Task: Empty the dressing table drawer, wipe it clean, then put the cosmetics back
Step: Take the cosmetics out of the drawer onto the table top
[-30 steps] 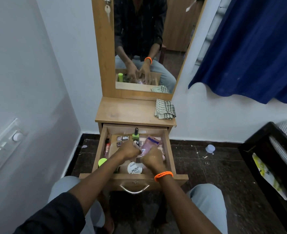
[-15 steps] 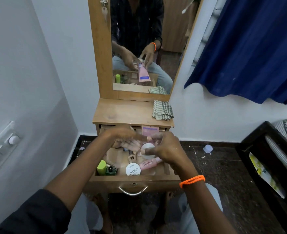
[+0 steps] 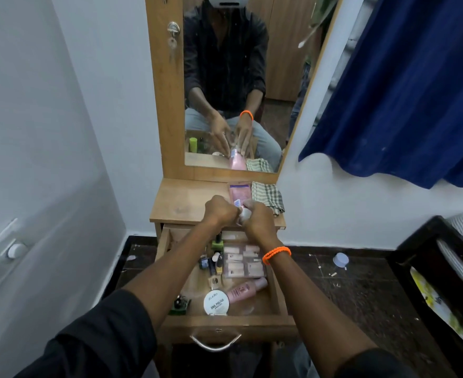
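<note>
The wooden drawer [image 3: 279, 301] of the dressing table stands pulled open below the tabletop [image 3: 184, 203]. My left hand [image 3: 220, 210] and my right hand [image 3: 257, 221] meet over the tabletop's front edge, both closed around a pink tube [image 3: 239, 192] with a white cap, which lies on the top beside a folded checked cloth [image 3: 268, 196]. Inside the drawer lie a round white nail polish remover tub [image 3: 216, 302], a pink bottle [image 3: 245, 290], a clear sachet pack [image 3: 242, 261], a green nail polish [image 3: 217, 242] and several small bottles [image 3: 214, 264].
A mirror [image 3: 233, 85] rises behind the tabletop. The white wall with a switch panel [image 3: 4, 257] is close on the left. A blue curtain [image 3: 404, 85] hangs on the right, a dark rack [image 3: 442, 271] stands at the right edge, and a small white cap [image 3: 340, 260] lies on the floor.
Both hands lifted the pink tube out of the drawer and carried it forward onto the tabletop. The camera view tilted up a little.
</note>
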